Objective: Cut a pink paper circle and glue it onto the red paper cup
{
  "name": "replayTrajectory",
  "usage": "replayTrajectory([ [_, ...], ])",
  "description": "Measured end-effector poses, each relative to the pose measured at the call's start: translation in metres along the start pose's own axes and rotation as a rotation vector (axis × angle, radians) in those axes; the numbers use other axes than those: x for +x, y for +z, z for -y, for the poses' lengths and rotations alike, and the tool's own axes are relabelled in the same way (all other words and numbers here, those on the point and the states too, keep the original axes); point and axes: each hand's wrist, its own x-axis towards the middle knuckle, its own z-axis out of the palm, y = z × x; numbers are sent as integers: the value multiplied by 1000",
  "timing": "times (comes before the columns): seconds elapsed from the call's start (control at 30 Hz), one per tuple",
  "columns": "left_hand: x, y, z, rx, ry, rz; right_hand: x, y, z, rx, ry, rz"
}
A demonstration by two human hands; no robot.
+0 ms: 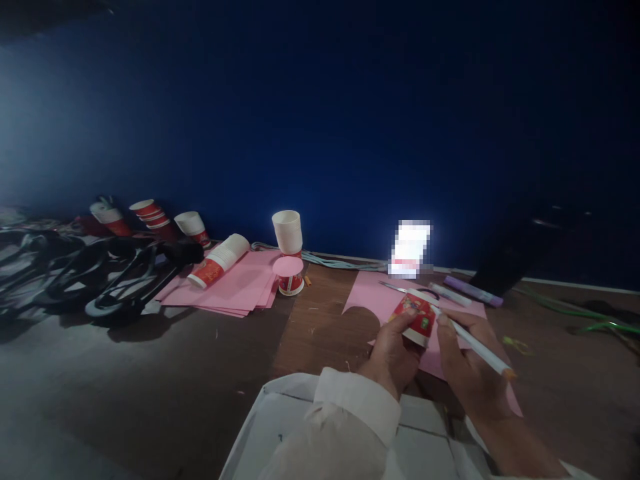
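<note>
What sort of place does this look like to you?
Probably a craft table or shared workbench, judging by the pink paper sheets, the scissors and the red-and-white paper cup that the left hand holds while the right hand has a white pen.

The left hand grips a red paper cup; the right hand holds a white pen.

Dim, blurry L edge, blown-out screen glare

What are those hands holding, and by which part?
Left hand: a red cup, by its side. Right hand: a white pen, near the end at the cup.
</note>
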Motion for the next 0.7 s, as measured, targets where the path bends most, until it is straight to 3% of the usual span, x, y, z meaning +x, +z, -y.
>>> replayTrajectory([
  [0.37,0,-1,0,7,-10,29,0,2,-2,4,-37,-19],
  [0.7,-2,0,-1,21,-17,-18,-2,2,-2,-13,0,11],
])
